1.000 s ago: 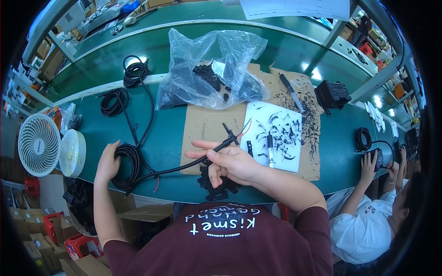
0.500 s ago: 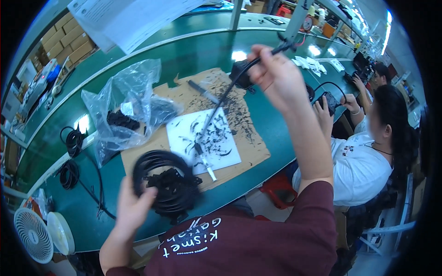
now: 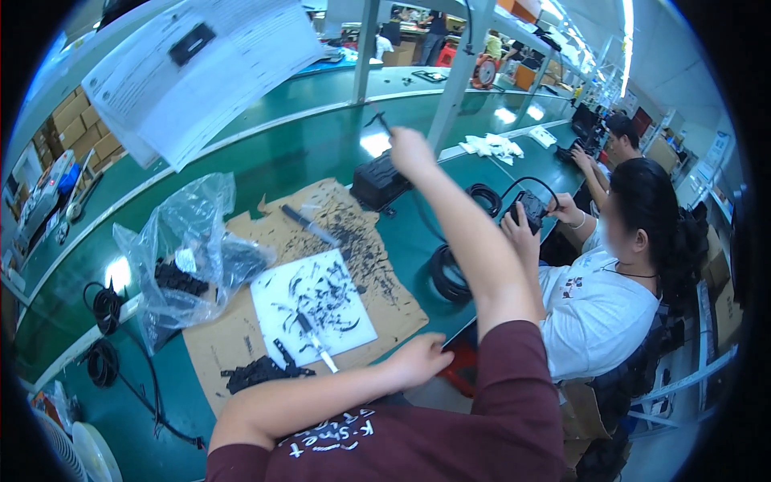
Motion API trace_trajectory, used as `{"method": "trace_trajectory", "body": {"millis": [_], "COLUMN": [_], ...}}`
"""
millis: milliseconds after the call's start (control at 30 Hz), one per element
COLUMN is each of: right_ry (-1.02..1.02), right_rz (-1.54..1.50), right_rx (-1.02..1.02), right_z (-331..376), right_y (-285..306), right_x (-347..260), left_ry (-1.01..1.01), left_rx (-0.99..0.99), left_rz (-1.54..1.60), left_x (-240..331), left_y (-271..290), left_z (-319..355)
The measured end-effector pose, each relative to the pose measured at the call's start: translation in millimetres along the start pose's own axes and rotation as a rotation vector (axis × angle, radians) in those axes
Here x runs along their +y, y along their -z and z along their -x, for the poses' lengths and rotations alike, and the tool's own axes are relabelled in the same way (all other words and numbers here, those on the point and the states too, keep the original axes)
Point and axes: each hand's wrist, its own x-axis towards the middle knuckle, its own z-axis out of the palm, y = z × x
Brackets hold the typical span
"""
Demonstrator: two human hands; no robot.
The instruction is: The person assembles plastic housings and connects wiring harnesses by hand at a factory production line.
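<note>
1. Left hand [image 3: 419, 359]: one, beside the near edge of the bench [image 3: 407, 251]; grip loosely half-open, nothing visible in it.
2. White board [image 3: 357, 333]: one, black scraps [image 3: 323, 281] scattered over it, lying on brown cardboard [image 3: 213, 341].
3. Coil of black cable [image 3: 448, 277]: one, resting on the bench just beside the right forearm [image 3: 464, 229].
4. Black box [image 3: 377, 181]: one, on the bench, near the cardboard.
5. Right hand [image 3: 411, 153]: one, outstretched; grip closed around a black cable end [image 3: 381, 122], its tip projecting beyond.

A strip of bare green bench [image 3: 408, 251] lies ahead of my left hand [image 3: 418, 361], between the cardboard [image 3: 392, 315] and a black cable coil [image 3: 447, 277]. A black box [image 3: 377, 183] stands at its far end; my right forearm [image 3: 472, 229] overhangs the coil, a co-worker's hands [image 3: 525, 226] just right.
</note>
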Motion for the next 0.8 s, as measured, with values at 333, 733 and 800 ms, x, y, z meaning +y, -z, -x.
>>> {"method": "trace_trajectory", "body": {"millis": [333, 733, 800], "right_ry": [0.01, 0.264, 0.552], "right_rz": [0.064, -0.772, -0.829], "right_rx": [0.073, -0.034, -0.577], "right_z": [9, 112, 182], "right_y": [-83, -71, -61], "right_x": [51, -132, -199], "left_ry": [0.068, 0.684, 0.75], "left_rx": [0.511, 1.073, 0.971], "left_rz": [-0.097, -1.43, -1.485], "left_x": [-51, -176, -185], "left_y": [104, 260, 269], "left_z": [244, 435, 446]}}
